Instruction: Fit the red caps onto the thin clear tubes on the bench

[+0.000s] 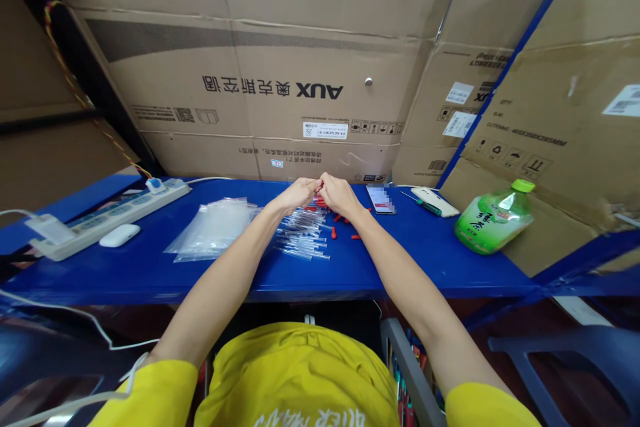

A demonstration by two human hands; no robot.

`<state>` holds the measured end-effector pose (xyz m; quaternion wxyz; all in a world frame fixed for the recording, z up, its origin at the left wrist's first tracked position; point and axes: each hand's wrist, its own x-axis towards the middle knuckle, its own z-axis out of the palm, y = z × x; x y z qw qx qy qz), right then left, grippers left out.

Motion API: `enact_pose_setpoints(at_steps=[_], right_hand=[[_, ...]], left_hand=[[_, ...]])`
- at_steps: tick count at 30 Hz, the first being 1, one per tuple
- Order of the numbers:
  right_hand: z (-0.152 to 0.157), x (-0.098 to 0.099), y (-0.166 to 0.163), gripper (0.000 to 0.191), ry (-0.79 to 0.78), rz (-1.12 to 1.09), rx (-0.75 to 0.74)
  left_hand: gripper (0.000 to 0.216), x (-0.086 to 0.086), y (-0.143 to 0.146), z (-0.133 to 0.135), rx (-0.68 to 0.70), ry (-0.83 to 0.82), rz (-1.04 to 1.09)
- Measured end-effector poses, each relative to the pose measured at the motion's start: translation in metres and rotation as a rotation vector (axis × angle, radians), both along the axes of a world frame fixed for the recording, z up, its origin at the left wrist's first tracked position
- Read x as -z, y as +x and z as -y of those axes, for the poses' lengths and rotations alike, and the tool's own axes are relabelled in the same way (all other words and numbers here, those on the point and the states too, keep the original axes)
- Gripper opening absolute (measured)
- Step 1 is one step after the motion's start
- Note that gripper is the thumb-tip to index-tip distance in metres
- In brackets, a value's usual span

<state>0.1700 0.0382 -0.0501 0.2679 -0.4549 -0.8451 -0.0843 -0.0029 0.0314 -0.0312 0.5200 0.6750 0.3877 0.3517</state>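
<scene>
My left hand (pixel 298 194) and my right hand (pixel 339 195) meet over the back of the blue table, fingertips pinched together. A bit of red, which looks like a small rubber bulb, shows between them at the right fingers. What the left fingers hold is hidden. Below the hands lies a loose pile of thin clear tubes (pixel 305 240). Several red rubber bulbs (pixel 334 233) are scattered to its right, and more red shows just under the fingers. Left of the tubes is a stack of clear plastic bags (pixel 215 230).
A power strip (pixel 125 210) and a white earphone case (pixel 119 235) are on the left. A phone (pixel 381 199), a green-handled screwdriver (pixel 429 207), a white phone-shaped object (pixel 436 200) and a green bottle (pixel 494 220) stand or lie right. Cardboard (pixel 280 47) walls the back.
</scene>
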Motion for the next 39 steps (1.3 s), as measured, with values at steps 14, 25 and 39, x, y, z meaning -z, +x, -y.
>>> enact_pose_setpoints(at_steps=[14,25,39], right_hand=[[0.005,-0.007,0.021,0.027,-0.095,-0.167,-0.070],[0.001,-0.005,0.025,0.022,-0.107,-0.142,-0.016],[0.014,-0.012,0.017,0.022,-0.008,-0.030,0.007]], left_hand=[[0.028,0.009,-0.006,-0.009,-0.187,0.736,-0.612],[0.026,0.010,-0.005,-0.003,-0.248,0.730,-0.795],[0.035,0.014,-0.004,-0.009,-0.186,0.732,-0.735]])
